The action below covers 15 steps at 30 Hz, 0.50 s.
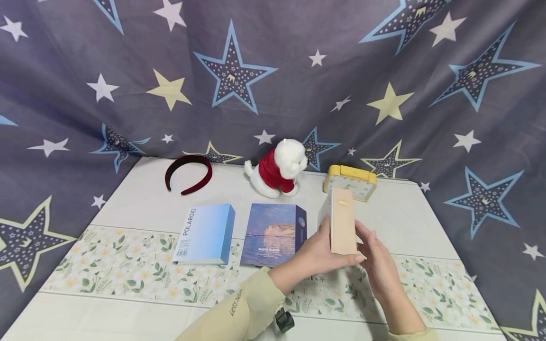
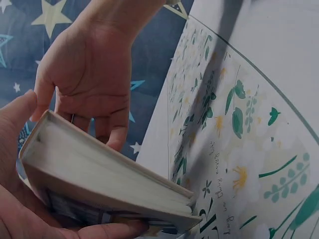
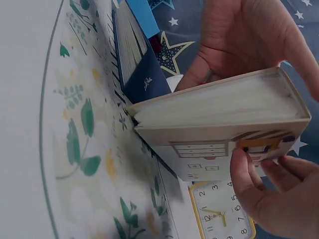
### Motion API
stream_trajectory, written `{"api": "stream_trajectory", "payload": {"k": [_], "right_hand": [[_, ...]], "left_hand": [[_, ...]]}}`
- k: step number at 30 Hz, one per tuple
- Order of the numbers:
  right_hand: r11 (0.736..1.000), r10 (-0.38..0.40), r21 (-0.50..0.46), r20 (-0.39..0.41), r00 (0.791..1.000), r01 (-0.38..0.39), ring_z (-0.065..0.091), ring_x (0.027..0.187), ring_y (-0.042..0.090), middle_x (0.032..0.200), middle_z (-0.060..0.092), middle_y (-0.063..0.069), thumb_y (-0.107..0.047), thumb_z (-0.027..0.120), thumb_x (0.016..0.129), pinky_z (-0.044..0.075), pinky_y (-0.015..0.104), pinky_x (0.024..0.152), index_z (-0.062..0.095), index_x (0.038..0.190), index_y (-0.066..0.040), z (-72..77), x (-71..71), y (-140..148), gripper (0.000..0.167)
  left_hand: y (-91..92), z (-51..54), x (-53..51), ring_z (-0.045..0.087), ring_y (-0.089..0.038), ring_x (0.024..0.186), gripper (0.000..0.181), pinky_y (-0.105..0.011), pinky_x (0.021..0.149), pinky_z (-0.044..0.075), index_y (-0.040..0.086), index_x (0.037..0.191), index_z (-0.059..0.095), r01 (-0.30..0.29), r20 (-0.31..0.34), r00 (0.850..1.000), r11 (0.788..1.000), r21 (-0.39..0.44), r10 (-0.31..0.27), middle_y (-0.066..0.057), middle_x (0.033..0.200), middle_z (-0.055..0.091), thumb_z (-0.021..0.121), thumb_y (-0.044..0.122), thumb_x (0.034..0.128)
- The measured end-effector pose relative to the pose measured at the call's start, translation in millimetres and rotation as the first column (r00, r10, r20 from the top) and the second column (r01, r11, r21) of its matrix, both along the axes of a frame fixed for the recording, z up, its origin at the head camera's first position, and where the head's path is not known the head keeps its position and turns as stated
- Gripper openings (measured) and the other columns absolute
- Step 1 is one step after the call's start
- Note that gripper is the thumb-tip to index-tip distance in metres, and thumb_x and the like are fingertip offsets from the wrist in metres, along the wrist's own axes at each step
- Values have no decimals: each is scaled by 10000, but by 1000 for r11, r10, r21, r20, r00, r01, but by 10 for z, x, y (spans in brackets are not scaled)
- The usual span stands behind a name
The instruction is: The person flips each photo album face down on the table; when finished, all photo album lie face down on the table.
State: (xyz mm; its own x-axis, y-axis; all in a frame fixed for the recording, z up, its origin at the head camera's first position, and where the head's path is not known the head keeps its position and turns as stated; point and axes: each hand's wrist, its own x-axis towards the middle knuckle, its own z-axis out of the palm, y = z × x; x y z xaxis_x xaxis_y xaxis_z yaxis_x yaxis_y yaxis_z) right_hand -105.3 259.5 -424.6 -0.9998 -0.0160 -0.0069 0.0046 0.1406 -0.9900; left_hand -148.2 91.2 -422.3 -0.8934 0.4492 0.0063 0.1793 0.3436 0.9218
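Note:
A thick beige photo album point(image 1: 342, 222) stands upright between my hands, a narrow side towards the head view. My left hand point(image 1: 322, 251) grips it from the left, thumb across its lower end. On the other side my right hand point(image 1: 378, 258) holds it with bent fingers. White page edges point(image 2: 99, 159) show in the left wrist view. Seen from the right wrist, the cover point(image 3: 194, 154) carries a cartoon picture, partly behind the right fingers point(image 3: 244, 169). Left of the hands lies a dark blue photo album point(image 1: 270, 234) with a seaside painting on its front.
A light blue Polaroid album point(image 1: 204, 234) lies further left. Along the back are a dark red headband point(image 1: 200, 184), a white plush toy point(image 1: 287, 158) in red clothing and a yellow alarm clock point(image 1: 367, 182). A star-patterned curtain point(image 1: 273, 94) hangs behind the table point(image 1: 141, 208).

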Motion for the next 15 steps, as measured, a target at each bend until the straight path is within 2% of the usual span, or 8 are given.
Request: {"api": "stream_trajectory", "payload": {"k": [4,9,11,12,15], "right_hand": [[999,41,9,-1,999,-41,517,1223,140,1570,306,75,-505,132,1038,442,224,937,304,1540,-138,-27,-14,-37,645],[996,92,-6,10,996,-92,523,1220,109,1572,302,85,-434,214,1065,452,243,942,327,1528,-111,-111,-33,-55,576],[995,100,5,36,994,-100,526,1214,92,1562,319,80,-414,276,1067,458,275,961,361,1512,-100,-154,-41,-58,551],[995,95,17,54,994,-96,521,1219,88,1554,338,71,-406,313,1064,458,305,978,384,1501,-104,-178,-47,-59,536],[994,67,77,121,990,-76,497,1269,134,1532,384,42,-408,412,1040,402,401,1060,430,1477,-138,-243,-61,-63,515]], "left_hand": [[-9,-7,7,592,-132,969,1012,-293,819,488,155,1443,313,-64,-23,998,998,-7,64,3,1098,618,847,514,661],[-32,-21,26,581,-143,867,1038,-289,730,486,199,1505,211,-135,-19,991,991,14,136,-18,1016,617,824,369,684],[-39,-22,28,587,-180,891,1078,-318,734,493,202,1542,147,-173,-31,984,985,25,174,-69,1071,621,799,308,691],[-43,-23,29,594,-209,954,1087,-341,767,499,195,1555,124,-197,-34,980,980,29,198,-110,1135,618,781,281,694],[-58,-31,26,521,-314,1207,1065,-435,952,461,148,1573,105,-255,-41,965,964,75,259,-203,1388,496,746,220,726]]}}
